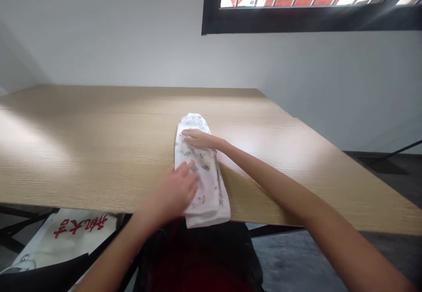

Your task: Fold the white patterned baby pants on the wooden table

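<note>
A folded white garment with small printed figures, which looks like a pair of small trousers, lies lengthwise on the table. Its gathered end points away from me, and its near end hangs slightly past the table's front edge. My right hand rests flat on the upper part of the cloth, fingers stretched to the left. Over the garment's left side, lower down, is my left hand, blurred by motion, with its fingers loosely apart and nothing visible in them. Whether the left fingertips touch the cloth I cannot tell.
The wooden table reaches back to a pale wall. A barred window is at the upper right. Below the front edge at left lies a cream bag with red characters, beside dark metal table legs.
</note>
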`<state>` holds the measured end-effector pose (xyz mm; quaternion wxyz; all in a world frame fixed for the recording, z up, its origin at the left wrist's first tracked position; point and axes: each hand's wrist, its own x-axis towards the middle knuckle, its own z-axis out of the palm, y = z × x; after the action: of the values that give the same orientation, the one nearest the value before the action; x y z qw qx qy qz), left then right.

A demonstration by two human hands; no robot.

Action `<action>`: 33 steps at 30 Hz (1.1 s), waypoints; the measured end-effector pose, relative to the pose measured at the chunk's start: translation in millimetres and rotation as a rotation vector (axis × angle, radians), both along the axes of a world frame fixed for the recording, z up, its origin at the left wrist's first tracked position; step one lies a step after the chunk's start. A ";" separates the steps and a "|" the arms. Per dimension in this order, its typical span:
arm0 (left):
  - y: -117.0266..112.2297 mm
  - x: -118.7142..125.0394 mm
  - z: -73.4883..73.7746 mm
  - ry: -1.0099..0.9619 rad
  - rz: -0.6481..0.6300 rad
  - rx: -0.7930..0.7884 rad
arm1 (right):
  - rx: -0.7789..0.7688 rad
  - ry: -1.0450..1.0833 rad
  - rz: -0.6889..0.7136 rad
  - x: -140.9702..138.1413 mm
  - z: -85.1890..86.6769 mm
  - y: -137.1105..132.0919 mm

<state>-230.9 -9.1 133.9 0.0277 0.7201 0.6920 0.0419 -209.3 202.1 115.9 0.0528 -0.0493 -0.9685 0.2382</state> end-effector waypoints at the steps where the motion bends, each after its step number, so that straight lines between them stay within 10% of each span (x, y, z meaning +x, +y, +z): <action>1: 18.5 -9.4 5.4 0.001 0.028 -0.040 | -0.073 -0.013 0.038 8.3 3.6 -3.6; 6: 54.8 -14.7 -2.3 -0.004 0.196 -0.074 | -0.040 -0.064 0.076 15.8 -1.0 -3.3; 15: -61.8 61.1 -44.9 -0.009 0.030 0.200 | 0.224 -0.169 -0.183 -22.5 -5.1 47.9; 24: -34.1 23.1 -15.5 -0.213 -0.100 0.087 | 0.122 -0.311 0.308 112.3 28.8 -54.2; 33: -37.0 -2.9 35.7 -0.382 0.001 0.023 | 0.216 0.075 0.006 150.3 34.0 -121.2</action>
<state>-233.8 -46.1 169.6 0.1503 0.6989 0.6741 0.1857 -59.0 80.8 149.9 0.0934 -0.0314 -0.9861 0.1341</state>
